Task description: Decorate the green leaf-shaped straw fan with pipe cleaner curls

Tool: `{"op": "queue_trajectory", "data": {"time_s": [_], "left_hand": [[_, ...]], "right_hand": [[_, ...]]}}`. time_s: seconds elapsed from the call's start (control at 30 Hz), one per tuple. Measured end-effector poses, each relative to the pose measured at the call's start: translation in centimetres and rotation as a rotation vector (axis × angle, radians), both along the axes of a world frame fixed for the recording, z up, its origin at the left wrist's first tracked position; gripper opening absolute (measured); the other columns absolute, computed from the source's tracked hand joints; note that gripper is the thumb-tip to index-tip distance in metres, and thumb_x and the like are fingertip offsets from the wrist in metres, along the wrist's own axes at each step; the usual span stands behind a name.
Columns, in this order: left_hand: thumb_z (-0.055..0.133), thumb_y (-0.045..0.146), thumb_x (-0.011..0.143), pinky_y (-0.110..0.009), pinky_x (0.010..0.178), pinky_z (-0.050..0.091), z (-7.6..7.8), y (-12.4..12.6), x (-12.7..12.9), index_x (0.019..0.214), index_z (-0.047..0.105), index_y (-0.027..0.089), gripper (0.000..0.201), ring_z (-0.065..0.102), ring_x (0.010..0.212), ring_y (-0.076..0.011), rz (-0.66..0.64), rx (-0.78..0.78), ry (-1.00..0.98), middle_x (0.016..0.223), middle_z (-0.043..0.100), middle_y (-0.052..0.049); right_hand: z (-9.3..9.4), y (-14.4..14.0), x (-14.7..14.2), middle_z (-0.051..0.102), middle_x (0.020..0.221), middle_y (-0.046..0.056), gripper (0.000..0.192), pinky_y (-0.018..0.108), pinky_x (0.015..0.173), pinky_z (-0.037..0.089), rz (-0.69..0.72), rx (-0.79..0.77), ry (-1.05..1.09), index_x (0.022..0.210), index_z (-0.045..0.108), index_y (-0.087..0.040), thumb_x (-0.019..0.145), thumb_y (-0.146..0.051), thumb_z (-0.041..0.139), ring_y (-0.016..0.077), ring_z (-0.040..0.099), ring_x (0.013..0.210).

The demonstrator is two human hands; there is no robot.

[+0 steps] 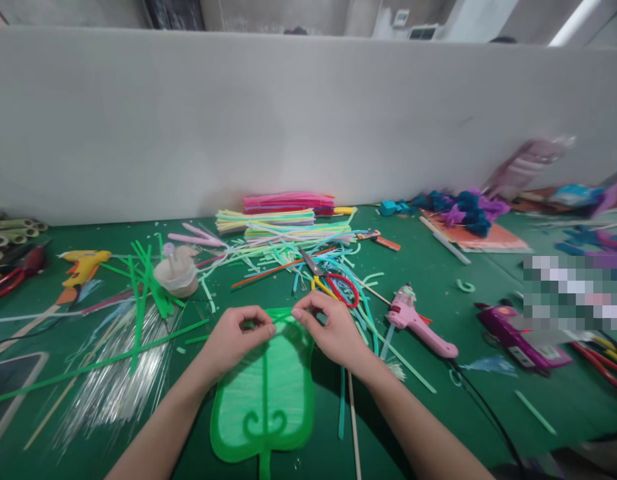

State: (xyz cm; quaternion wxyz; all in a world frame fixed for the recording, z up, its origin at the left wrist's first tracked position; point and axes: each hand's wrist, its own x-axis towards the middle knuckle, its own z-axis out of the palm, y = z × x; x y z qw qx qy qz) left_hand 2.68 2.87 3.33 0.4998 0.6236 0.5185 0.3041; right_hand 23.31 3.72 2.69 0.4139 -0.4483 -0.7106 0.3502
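Note:
A green fan-shaped piece (pixel 288 387) lies in front of me, with a translucent middle, a fuzzy green rim, a centre rib and two curls near its handle. Above its top edge, my left hand (pixel 241 337) pinches a short green pipe cleaner (pixel 284 319) between thumb and forefinger. My right hand (pixel 331 327) pinches the same strip a little further right. The fingers partly cover the strip and the fan's top edge. Just beyond my right hand lie scissors (pixel 343 290) with red and yellow handles.
Bundles of coloured pipe cleaners (pixel 288 220) lie at the back. Left are a yellow glue gun (pixel 83 267), a small cup (pixel 177 277), loose green strips (pixel 138 307) and clear filaments (pixel 118 380). A corded pink glue gun (pixel 418 323) and a purple device (pixel 523 337) lie right.

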Motion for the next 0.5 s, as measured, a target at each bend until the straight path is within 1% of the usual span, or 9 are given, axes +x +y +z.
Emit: {"op": "queue_trajectory", "data": {"time_s": [0.17,0.33,0.4,0.5], "left_hand": [[0.070,0.036,0.074,-0.022,0.054,0.034,-0.03,0.00,-0.34,0.070,0.065,0.016,0.021,0.048,0.060,-0.0114,0.077,0.018,-0.042,0.064,0.057,0.002],[0.066,0.039,0.076,-0.023,0.054,0.035,-0.14,0.06,-0.28,0.075,0.065,0.016,0.022,0.049,0.059,-0.0122,0.183,0.057,-0.050,0.066,0.059,0.001],[0.067,0.037,0.075,-0.023,0.057,0.038,-0.12,0.08,-0.28,0.074,0.066,0.016,0.021,0.051,0.063,-0.0130,0.163,0.067,-0.032,0.068,0.061,0.001],[0.070,0.032,0.073,-0.023,0.058,0.038,-0.12,0.02,-0.21,0.069,0.067,0.015,0.017,0.051,0.063,-0.0134,0.071,0.056,0.005,0.066,0.060,0.001]], "right_hand": [[-0.03,-0.46,-0.38,0.059,0.069,0.001,0.013,0.026,0.060,0.040,0.011,0.026,0.013,0.074,0.062,-0.019,0.087,-0.021,0.060,0.0148,0.054,0.064],[-0.24,-0.70,-1.00,0.059,0.067,0.000,0.014,0.026,0.058,0.041,-0.008,0.026,0.035,0.074,0.063,-0.019,0.088,-0.023,0.061,0.0146,0.054,0.063],[-0.29,-0.59,-0.93,0.062,0.070,0.001,0.013,0.026,0.060,0.043,-0.010,0.012,0.029,0.076,0.065,-0.019,0.088,-0.024,0.061,0.0151,0.057,0.065],[-0.25,-0.41,-0.55,0.068,0.078,0.003,0.007,0.028,0.067,0.047,0.009,0.014,0.019,0.086,0.070,-0.020,0.087,-0.021,0.063,0.0161,0.061,0.072]]}}
